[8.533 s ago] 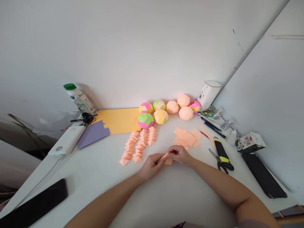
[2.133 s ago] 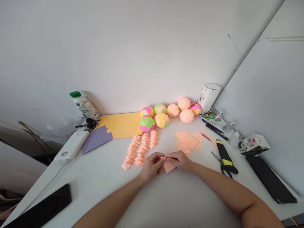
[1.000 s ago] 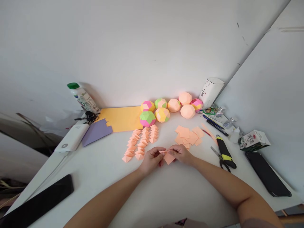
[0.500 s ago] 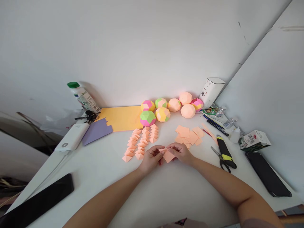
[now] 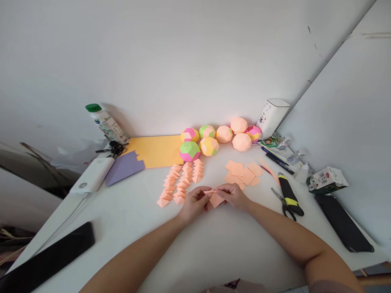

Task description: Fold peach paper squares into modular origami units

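Between both hands, just above the table's front middle, is a peach piece of paper (image 5: 216, 199) with a corner pointing toward me. My left hand (image 5: 195, 202) pinches its left side with thumb and fingers. Its right side is gripped by my right hand (image 5: 233, 196), thumb on top. The fingers partly cover the paper's upper edge. Rows of folded peach paper units (image 5: 180, 197) lie left of my left hand. Beyond my right hand is a loose pile of flat peach paper pieces (image 5: 247, 176).
Several faceted paper balls (image 5: 209, 147) sit by the wall. Yellow card (image 5: 159, 151) and purple card (image 5: 124, 169) lie left, near a bottle (image 5: 106, 124) and white power bank (image 5: 92, 176). Scissors (image 5: 286, 206), a box cutter (image 5: 290, 195) and a milk carton (image 5: 327, 180) are at right.
Hardly anything differs. Both hands keep their grip on the peach paper, and the whole view has shifted very slightly.
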Available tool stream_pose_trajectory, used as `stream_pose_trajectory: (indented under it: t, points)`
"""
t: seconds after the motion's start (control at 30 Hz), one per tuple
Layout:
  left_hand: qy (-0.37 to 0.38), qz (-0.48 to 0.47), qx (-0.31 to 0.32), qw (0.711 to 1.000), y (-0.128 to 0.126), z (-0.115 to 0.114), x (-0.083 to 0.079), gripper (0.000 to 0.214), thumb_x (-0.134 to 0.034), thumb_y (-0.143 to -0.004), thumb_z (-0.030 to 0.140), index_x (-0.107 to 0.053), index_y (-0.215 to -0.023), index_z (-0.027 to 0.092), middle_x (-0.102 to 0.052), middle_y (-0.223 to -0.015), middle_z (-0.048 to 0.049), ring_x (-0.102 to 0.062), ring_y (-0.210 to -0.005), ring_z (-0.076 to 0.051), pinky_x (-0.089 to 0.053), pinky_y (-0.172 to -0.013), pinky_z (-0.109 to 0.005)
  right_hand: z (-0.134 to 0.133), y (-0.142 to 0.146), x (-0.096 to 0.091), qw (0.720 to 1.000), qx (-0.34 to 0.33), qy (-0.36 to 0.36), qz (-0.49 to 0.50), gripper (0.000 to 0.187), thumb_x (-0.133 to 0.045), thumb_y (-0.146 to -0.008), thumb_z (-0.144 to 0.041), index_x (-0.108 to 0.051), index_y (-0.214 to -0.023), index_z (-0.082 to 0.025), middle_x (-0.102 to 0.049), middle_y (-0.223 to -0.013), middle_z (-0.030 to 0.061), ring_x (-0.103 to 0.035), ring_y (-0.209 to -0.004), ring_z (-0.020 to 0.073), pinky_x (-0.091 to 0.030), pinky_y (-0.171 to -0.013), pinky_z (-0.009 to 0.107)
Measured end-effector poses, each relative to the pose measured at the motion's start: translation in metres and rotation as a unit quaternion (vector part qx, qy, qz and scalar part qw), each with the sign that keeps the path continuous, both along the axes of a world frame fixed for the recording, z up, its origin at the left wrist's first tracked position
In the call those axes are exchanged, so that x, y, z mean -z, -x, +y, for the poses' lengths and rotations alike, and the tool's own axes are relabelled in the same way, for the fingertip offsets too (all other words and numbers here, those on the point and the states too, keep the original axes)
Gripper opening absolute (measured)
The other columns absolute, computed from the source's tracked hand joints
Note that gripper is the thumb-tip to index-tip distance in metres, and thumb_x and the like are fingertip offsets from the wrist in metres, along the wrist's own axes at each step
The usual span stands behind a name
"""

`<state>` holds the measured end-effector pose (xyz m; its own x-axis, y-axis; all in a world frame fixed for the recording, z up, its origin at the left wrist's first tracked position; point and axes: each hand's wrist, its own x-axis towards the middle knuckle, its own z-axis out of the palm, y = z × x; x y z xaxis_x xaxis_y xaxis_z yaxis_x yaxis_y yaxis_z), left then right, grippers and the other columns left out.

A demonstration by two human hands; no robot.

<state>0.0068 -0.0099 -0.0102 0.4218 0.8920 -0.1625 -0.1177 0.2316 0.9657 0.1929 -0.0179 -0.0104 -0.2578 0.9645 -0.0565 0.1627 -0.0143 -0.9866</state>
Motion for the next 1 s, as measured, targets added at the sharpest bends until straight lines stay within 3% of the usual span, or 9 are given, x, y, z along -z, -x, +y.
stream_pose_trajectory:
  t: [0.43, 0.7, 1.0]
  points:
    - [0.010, -0.014, 0.004, 1.000, 0.0008, 0.0007, 0.0030, 0.037, -0.066, -0.071, 0.044, -0.056, -0.093, 0.016, -0.058, -0.046, 0.0043, -0.052, -0.041, -0.011, -0.044, -0.045, -0.024, 0.0002, -0.0005, -0.0042, 1.000, -0.016, -0.003, 0.006, 0.030, -0.058, -0.081, -0.042, -0.066, -0.078, -0.013, -0.059, -0.063, 0.0017, -0.056, -0.055, 0.0125, -0.050, -0.051, 0.025]
    - [0.003, -0.028, 0.014, 0.999, 0.0009, 0.0006, 0.0017, 0.032, -0.065, -0.075, 0.041, -0.058, -0.092, 0.014, -0.060, -0.050, 0.0029, -0.055, -0.044, -0.011, -0.046, -0.046, -0.024, -0.0012, 0.0019, -0.0077, 0.999, -0.036, 0.003, 0.030, 0.031, -0.058, -0.082, -0.040, -0.068, -0.100, -0.017, -0.067, -0.088, 0.0072, -0.061, -0.073, 0.0162, -0.051, -0.055, 0.024]
    - [-0.005, -0.031, 0.011, 0.999, 0.0002, 0.0008, 0.0019, 0.031, -0.067, -0.074, 0.039, -0.057, -0.090, 0.015, -0.060, -0.048, 0.0031, -0.053, -0.041, -0.010, -0.046, -0.045, -0.023, -0.0005, 0.0017, -0.0092, 1.000, -0.026, -0.010, -0.009, 0.031, -0.057, -0.082, -0.040, -0.071, -0.093, -0.015, -0.067, -0.080, 0.0058, -0.060, -0.071, 0.0165, -0.050, -0.061, 0.027]
